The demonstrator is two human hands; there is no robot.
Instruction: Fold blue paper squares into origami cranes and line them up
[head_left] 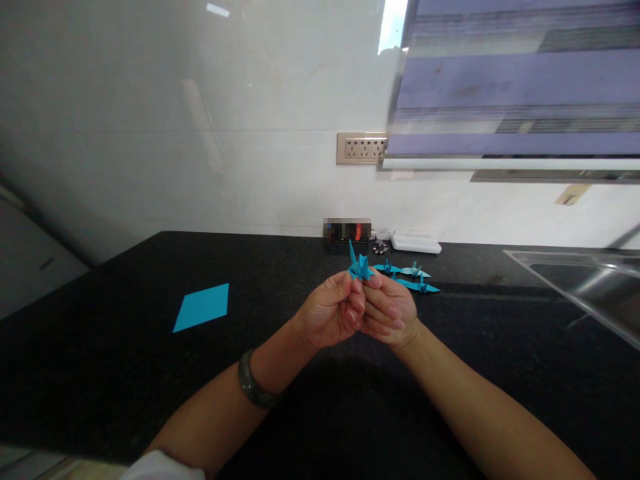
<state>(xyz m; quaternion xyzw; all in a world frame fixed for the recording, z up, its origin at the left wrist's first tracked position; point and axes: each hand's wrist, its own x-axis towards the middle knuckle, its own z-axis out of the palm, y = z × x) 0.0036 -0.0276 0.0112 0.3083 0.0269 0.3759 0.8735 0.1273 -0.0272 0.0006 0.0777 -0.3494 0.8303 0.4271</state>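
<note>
A blue origami crane (361, 268) is held up in front of me between both hands, one thin point sticking up at its left. My left hand (331, 310) pinches it from the left side with thumb and curled fingers. From the right, my right hand (389, 309) grips it too, fingers bent and touching the left hand's fingertips. The crane's lower part is hidden by my fingers. Just behind the right hand, several folded paper cranes (423, 287) in blue and pale blue lie on the dark counter (280, 273).
A flat blue paper sheet (203, 307) lies on the counter at the left. Against the wall stand a partly blurred dark box (347, 231) and a white long object (416, 243). A metal sink (600, 273) is at the right. A socket panel (361, 148) and a purple striped blind (500, 87) are above.
</note>
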